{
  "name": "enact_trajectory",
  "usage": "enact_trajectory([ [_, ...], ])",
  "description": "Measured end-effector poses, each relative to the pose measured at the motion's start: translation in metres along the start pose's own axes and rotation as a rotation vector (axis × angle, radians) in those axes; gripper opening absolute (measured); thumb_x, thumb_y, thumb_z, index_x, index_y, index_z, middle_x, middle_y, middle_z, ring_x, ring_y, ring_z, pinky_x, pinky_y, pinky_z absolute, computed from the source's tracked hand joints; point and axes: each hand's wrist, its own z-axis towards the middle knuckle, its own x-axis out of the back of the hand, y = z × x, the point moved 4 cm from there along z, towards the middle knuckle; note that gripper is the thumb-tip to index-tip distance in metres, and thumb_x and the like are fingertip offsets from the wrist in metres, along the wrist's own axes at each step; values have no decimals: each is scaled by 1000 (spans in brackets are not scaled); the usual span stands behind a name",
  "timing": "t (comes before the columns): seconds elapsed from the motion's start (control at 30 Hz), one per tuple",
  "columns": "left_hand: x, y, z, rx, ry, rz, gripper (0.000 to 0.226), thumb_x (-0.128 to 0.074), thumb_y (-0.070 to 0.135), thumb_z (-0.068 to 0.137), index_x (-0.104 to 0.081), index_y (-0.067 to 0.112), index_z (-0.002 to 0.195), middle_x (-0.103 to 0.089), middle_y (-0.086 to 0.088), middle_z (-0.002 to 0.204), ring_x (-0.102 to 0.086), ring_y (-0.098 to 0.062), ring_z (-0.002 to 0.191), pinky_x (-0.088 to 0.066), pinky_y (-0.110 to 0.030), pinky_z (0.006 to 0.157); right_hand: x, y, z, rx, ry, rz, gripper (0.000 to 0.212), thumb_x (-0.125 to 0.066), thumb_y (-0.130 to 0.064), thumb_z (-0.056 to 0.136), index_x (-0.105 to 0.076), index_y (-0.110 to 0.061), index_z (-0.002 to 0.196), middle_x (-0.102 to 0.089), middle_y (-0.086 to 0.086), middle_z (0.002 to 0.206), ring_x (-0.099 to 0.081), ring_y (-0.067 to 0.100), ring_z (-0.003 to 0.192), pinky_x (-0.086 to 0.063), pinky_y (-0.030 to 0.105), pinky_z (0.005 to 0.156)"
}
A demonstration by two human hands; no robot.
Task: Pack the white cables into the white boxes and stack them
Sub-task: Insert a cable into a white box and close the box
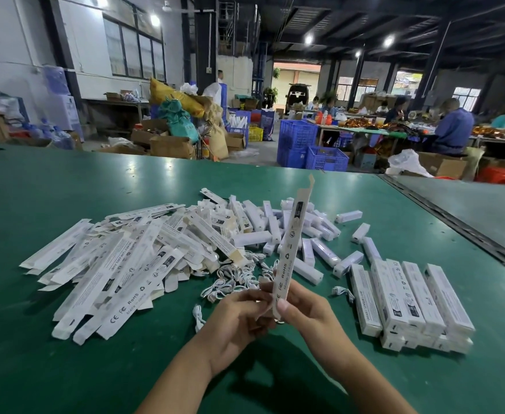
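- My left hand (pixel 239 321) and right hand (pixel 308 313) pinch the white box (pixel 293 243) low down, fingers (pixel 283 306) curled round it; it rises above them
- white cables (pixel 236 282) lie on the desk (pixel 65 189) just beyond the fingers

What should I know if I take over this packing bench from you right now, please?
The left hand and right hand both grip the lower end of one upright white box, its top flap open.
The flat boxes lie heaped left on the green table; white cables lie loose just beyond the hands.
Done: closed boxes stacked at right.
Left: the heap and the cables.
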Motion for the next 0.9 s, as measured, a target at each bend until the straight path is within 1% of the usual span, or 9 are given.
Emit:
enact_trajectory([
  [0.13, 3, -2, 3, -81, 154, 150, 20, -67, 5, 84, -77, 19, 75, -75, -10, 83, -70, -21, 70, -53, -31, 64, 6, 3, 2, 12, 93, -27, 25, -69, -18, 86, -71, -11, 110, -71, 18, 105, -68, 27, 93, -56, 33, 85],
  [0.2, 7, -2, 3, -173, 249, 248, 20, -67, 12, 90, -76, 23, 77, -76, -9, 88, -71, -21, 80, -52, -27, 65, 10, 4, 2, -9, 120, -34, 24, -71, -15, 85, -71, -10, 108, -73, 15, 102, -70, 26, 93, -56, 30, 82],
  [0.27, 11, 4, 2, -274, 316, 291, 8, -69, 28, 89, -74, 22, 87, -74, -11, 96, -68, -23, 92, -47, -32, 76, 11, 4, 0, -44, 121, -50, 26, -74, -18, 82, -72, -15, 108, -74, 10, 101, -70, 20, 91, -56, 28, 80],
  [0.33, 13, 8, 2, -321, 298, 203, 30, -72, 41, 83, -70, 23, 107, -74, -7, 108, -66, -22, 103, -44, -37, 83, 9, 6, -1, -102, 79, -62, 28, -76, -21, 81, -72, -19, 108, -74, 7, 100, -69, 19, 91, -56, 29, 81],
  [0.4, 16, 11, 4, -319, 230, 16, 50, -65, 43, 82, -61, 23, 127, -71, -6, 121, -65, -22, 110, -46, -38, 89, 4, 9, -2, -164, 0, -94, 30, -72, -26, 80, -72, -16, 108, -74, 2, 96, -68, 16, 87, -53, 29, 79],
  [0.47, 18, 13, 3, -291, 152, -152, 51, -54, 42, 88, -59, 20, 133, -68, -11, 127, -67, -22, 109, -52, -38, 88, -2, 12, -3, -219, -79, -152, 32, -70, -29, 79, -71, -12, 107, -71, 0, 90, -64, 12, 81, -49, 26, 73],
  [0.57, 22, 15, 4, -261, 94, -341, 39, -52, 42, 89, -76, 21, 111, -74, -7, 113, -72, -23, 100, -52, -43, 84, -8, 13, -4, -252, -146, -203, 28, -68, -30, 80, -70, -12, 102, -69, -6, 84, -62, 10, 77, -45, 20, 69],
  [0.77, 27, 9, 8, -268, 183, -452, 48, -51, 36, 87, -58, 9, 127, -73, -9, 99, -73, -22, 87, -54, -42, 79, -10, 9, -5, -157, -167, -419, 28, -63, -31, 85, -65, -7, 99, -57, -6, 76, -50, 8, 68, -38, 24, 62],
  [0.9, 35, 3, 13, -243, 286, -470, 17, -48, 22, 100, -61, 11, 103, -74, -2, 76, -72, -15, 64, -56, -32, 61, -15, 12, -5, -29, -198, -642, 8, -58, -22, 91, -63, -16, 94, -49, -10, 68, -41, 4, 61, -34, 26, 58],
])
